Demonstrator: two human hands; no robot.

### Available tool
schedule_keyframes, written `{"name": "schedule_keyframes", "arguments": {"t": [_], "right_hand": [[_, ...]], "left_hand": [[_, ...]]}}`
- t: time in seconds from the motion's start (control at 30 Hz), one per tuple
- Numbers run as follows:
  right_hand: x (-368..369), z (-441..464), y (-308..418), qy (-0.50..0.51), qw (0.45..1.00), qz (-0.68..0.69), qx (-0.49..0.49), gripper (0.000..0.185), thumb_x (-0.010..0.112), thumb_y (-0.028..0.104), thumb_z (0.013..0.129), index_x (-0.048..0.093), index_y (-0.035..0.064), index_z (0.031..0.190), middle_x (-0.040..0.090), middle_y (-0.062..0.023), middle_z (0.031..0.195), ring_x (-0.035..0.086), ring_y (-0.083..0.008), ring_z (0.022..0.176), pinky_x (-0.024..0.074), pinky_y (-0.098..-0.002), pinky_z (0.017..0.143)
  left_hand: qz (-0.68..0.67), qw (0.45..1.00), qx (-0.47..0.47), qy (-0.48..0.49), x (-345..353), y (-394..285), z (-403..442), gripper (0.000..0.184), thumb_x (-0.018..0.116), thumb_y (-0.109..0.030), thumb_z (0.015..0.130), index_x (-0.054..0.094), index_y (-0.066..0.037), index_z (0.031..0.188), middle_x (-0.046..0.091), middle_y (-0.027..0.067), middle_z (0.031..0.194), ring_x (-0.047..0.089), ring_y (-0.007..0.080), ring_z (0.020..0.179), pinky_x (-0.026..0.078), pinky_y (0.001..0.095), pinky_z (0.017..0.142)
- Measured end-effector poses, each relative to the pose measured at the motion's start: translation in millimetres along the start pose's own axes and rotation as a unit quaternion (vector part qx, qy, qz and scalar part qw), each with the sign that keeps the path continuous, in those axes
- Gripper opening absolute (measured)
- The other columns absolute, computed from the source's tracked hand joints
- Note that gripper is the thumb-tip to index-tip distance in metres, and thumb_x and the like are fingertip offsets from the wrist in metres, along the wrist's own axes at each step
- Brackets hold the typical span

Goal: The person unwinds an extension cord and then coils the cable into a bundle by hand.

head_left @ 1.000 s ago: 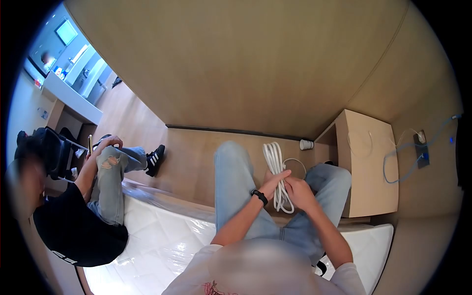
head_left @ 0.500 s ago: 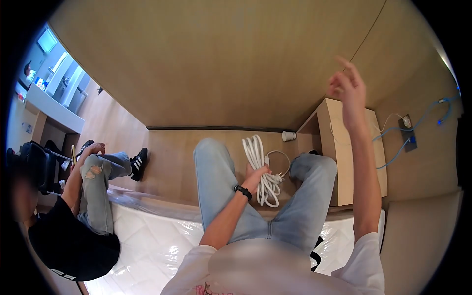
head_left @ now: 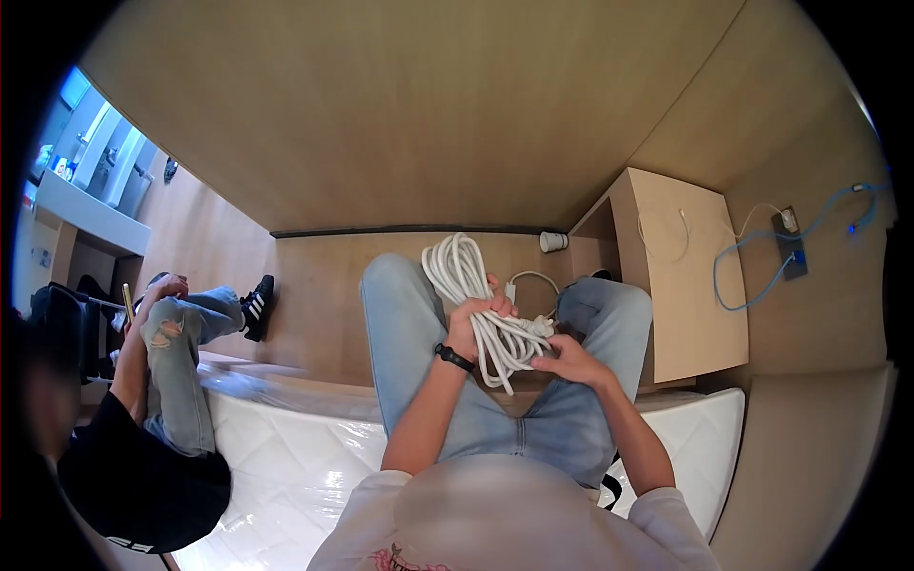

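Between my knees, my left hand [head_left: 473, 325] is wrapped round the middle of a coiled white cable [head_left: 457, 268]. The coil slants from upper left to lower right. My right hand [head_left: 574, 363] has its fingers on the lower right end of the coil, just below the white plug [head_left: 541, 326]. A thin loop of the cable stands out above the plug, with a small white piece [head_left: 511, 291] on it.
A person [head_left: 152, 447] sits at the left on the wrapped mattress [head_left: 286, 447], holding a phone. To the right is a wooden cabinet [head_left: 690, 285], with a wall socket [head_left: 789, 247] and blue cable behind. A paper cup [head_left: 552, 242] lies near the wall.
My right hand, raised and off the cable half a second ago, has come down onto the coil. The coil is now tilted more and its loops are fanned out.
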State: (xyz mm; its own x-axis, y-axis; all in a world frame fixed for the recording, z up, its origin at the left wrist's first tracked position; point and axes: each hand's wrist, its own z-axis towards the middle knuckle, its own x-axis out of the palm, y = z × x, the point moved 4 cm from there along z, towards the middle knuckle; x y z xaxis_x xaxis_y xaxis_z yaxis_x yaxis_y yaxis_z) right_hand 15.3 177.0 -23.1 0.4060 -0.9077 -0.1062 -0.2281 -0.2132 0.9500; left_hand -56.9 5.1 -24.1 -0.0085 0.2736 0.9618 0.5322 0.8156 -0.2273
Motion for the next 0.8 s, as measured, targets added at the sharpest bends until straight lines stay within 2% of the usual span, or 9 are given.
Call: {"name": "schedule_keyframes", "arguments": {"t": [0.17, 0.23, 0.27, 0.33, 0.43, 0.57, 0.67, 0.7, 0.8], "right_hand": [[1, -11, 34, -0.037, 0.997, -0.068, 0.002, 0.027, 0.070, 0.023, 0.083, 0.066, 0.0038, 0.101, 0.063, -0.0039, 0.080, 0.057, -0.0112, 0.079, 0.0454, -0.0283, 0.074], [5, -23, 65, -0.120, 0.957, -0.263, 0.036, 0.021, 0.068, 0.023, 0.084, 0.066, 0.0026, 0.091, 0.058, -0.0089, 0.066, 0.054, -0.0154, 0.061, 0.0441, -0.0310, 0.060], [11, -25, 71, -0.120, 0.956, -0.264, 0.040, 0.021, 0.068, 0.023, 0.084, 0.066, 0.0026, 0.091, 0.058, -0.0089, 0.066, 0.054, -0.0154, 0.061, 0.0441, -0.0310, 0.060], [29, -31, 86, -0.134, 0.953, -0.258, -0.082, 0.019, 0.067, 0.021, 0.085, 0.065, 0.0020, 0.084, 0.054, -0.0137, 0.060, 0.050, -0.0212, 0.051, 0.0421, -0.0321, 0.052], [43, -30, 78, -0.086, 0.980, -0.175, -0.049, 0.019, 0.066, 0.021, 0.084, 0.065, 0.0017, 0.084, 0.057, -0.0157, 0.063, 0.053, -0.0254, 0.051, 0.0429, -0.0329, 0.053], [33, -19, 14, 0.051, 0.967, -0.245, -0.043, 0.018, 0.067, 0.021, 0.080, 0.067, 0.0035, 0.086, 0.061, -0.0158, 0.068, 0.058, -0.0306, 0.058, 0.0454, -0.0364, 0.056], [5, -8, 6, -0.027, 0.949, -0.313, -0.016, 0.011, 0.067, 0.015, 0.073, 0.070, 0.0106, 0.083, 0.066, -0.0132, 0.074, 0.065, -0.0316, 0.072, 0.0514, -0.0385, 0.065], [-3, -2, 21, -0.035, 0.907, -0.418, 0.033, 0.009, 0.066, 0.013, 0.070, 0.070, 0.0123, 0.079, 0.068, -0.0115, 0.077, 0.066, -0.0300, 0.075, 0.0526, -0.0387, 0.066], [-17, 23, 48, -0.064, 0.894, -0.444, -0.013, 0.016, 0.072, 0.019, 0.063, 0.069, 0.0089, 0.074, 0.066, -0.0123, 0.073, 0.065, -0.0322, 0.070, 0.0513, -0.0390, 0.064]], "left_hand": [[-0.007, 0.999, 0.029, -0.010, 0, -6, 3, 0.035, 0.051, -0.011, 0.072, 0.044, -0.010, 0.106, 0.045, 0.0058, 0.074, 0.047, 0.0207, 0.073, 0.044, 0.0392, 0.081], [-0.004, 0.998, 0.047, -0.034, -2, -6, 4, 0.034, 0.051, -0.011, 0.072, 0.044, -0.010, 0.105, 0.045, 0.0056, 0.074, 0.047, 0.0205, 0.073, 0.044, 0.0394, 0.081], [0.030, 0.995, 0.063, -0.065, -3, -8, 4, 0.033, 0.051, -0.011, 0.072, 0.044, -0.011, 0.104, 0.045, 0.0052, 0.074, 0.047, 0.0204, 0.073, 0.044, 0.0393, 0.081], [0.036, 0.992, 0.085, -0.089, -12, -11, 4, 0.032, 0.052, -0.010, 0.071, 0.046, -0.011, 0.102, 0.048, 0.0062, 0.074, 0.049, 0.0210, 0.072, 0.046, 0.0410, 0.080], [-0.094, 0.991, 0.088, -0.038, 0, -16, 1, 0.030, 0.051, -0.011, 0.070, 0.047, -0.011, 0.100, 0.046, 0.0050, 0.073, 0.048, 0.0200, 0.070, 0.046, 0.0403, 0.078], [-0.139, 0.989, 0.059, -0.001, 5, -26, -4, 0.036, 0.052, -0.019, 0.067, 0.049, -0.008, 0.102, 0.044, 0.0033, 0.069, 0.046, 0.0192, 0.066, 0.044, 0.0375, 0.075], [-0.135, 0.989, -0.007, 0.062, 17, -20, -13, 0.041, 0.053, -0.019, 0.065, 0.049, -0.006, 0.104, 0.045, 0.0052, 0.068, 0.046, 0.0197, 0.065, 0.043, 0.0364, 0.073], [-0.126, 0.987, -0.057, 0.085, 21, -14, -16, 0.042, 0.053, -0.019, 0.065, 0.049, -0.006, 0.105, 0.045, 0.0060, 0.068, 0.047, 0.0200, 0.065, 0.043, 0.0365, 0.072], [-0.051, 0.986, -0.113, 0.108, 22, 2, -17, 0.046, 0.056, -0.015, 0.062, 0.049, -0.006, 0.107, 0.045, 0.0060, 0.068, 0.045, 0.0196, 0.063, 0.042, 0.0347, 0.069]]}}
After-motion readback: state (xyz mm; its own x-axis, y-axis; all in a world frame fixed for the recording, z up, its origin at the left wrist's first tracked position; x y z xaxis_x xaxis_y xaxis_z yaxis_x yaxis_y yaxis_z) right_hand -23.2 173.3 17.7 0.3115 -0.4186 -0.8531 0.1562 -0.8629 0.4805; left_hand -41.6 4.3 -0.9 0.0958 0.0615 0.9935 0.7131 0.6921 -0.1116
